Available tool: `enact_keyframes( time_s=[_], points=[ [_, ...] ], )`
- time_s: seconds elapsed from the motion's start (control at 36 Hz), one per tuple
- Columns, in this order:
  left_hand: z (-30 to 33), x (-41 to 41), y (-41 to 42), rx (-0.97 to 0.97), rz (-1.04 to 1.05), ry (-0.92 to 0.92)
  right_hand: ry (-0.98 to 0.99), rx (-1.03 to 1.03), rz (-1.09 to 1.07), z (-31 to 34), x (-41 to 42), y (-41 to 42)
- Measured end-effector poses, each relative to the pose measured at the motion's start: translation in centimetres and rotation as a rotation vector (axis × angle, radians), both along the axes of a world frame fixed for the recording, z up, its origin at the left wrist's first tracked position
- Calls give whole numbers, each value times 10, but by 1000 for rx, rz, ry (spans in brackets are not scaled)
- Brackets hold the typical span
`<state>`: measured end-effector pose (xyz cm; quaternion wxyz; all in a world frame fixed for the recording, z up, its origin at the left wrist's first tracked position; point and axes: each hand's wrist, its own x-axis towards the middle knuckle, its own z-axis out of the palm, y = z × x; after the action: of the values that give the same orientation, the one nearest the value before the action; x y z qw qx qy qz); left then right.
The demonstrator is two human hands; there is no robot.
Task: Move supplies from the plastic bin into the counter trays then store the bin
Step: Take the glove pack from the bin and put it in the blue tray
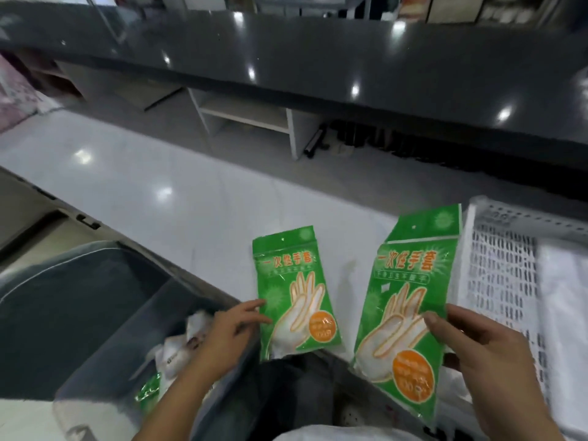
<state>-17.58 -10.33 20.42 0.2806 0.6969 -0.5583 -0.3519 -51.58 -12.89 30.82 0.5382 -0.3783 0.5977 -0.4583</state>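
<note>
We look down on a glossy white tabletop (152,173) that reflects ceiling lights as soft round spots. Beyond it runs a raised dark grey counter ledge (318,52), equally glossy, with white open shelving (248,119) visible beneath it.

At lower left sits the plastic bin (105,316), translucent grey with smooth walls and a rounded rim. Inside it we see white packets (187,342) and a corner of another green packet (148,389); their exact contents cannot be read.

At right lies a white plastic tray (509,272), rectangular, its floor and walls perforated with rows of small slots. White sheet-like material (566,300) rests in its right part; we cannot tell what it is.

Two flat packs of disposable gloves are in the hands. Both are glossy green film pouches, oblong, printed with orange characters, a glove outline and an orange circle.

The left hand (229,332) pinches the left glove pack (294,297) at its lower left edge, fingertips on the front face. The pack's long axis runs near-vertical in view, header end pointing away from us, leaning slightly left. Its lower end is over the near tabletop edge, beside the bin.

The right hand (486,358) grasps the right glove pack (413,313) at its lower right edge, thumb on the front, fingers curled behind. This pack's long axis leans right, header end pointing away and toward the tray, whose left wall it is just beside.
</note>
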Motion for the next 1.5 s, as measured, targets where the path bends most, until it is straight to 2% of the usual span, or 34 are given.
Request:
enact_keyframes(
  time_s=[0.06,0.11,0.22,0.39,0.47,0.53,0.64,0.78,1.06,1.19,1.25,1.39,1.5],
  points=[
    [-2,-5,4,10,215,136,-4,12,18,-2,-6,0],
    [0,-13,3,19,423,346,-20,18,37,-3,-10,-2],
    [0,-35,2,108,614,608,-67,5,137,0,-9,-15],
    [-9,-51,5,164,620,581,-172,3,417,6,18,-61],
    [-3,-50,7,150,657,603,-198,112,571,-3,44,-89],
    [3,-50,8,152,649,596,-140,195,639,-20,65,-103],
    [21,-51,9,192,697,733,46,359,533,-76,105,-109],
    [28,-40,10,226,649,831,63,452,302,-113,127,-98],
    [16,-19,-11,198,536,636,111,413,109,-107,143,-87],
    [7,-5,-25,164,407,456,335,312,149,-102,143,-79],
    [7,-1,-30,174,368,452,425,285,209,-100,141,-80],
    [6,2,-42,207,337,601,286,448,252,-85,144,-91],
    [7,10,-50,332,352,780,231,604,329,-73,143,-93]
  ],
)
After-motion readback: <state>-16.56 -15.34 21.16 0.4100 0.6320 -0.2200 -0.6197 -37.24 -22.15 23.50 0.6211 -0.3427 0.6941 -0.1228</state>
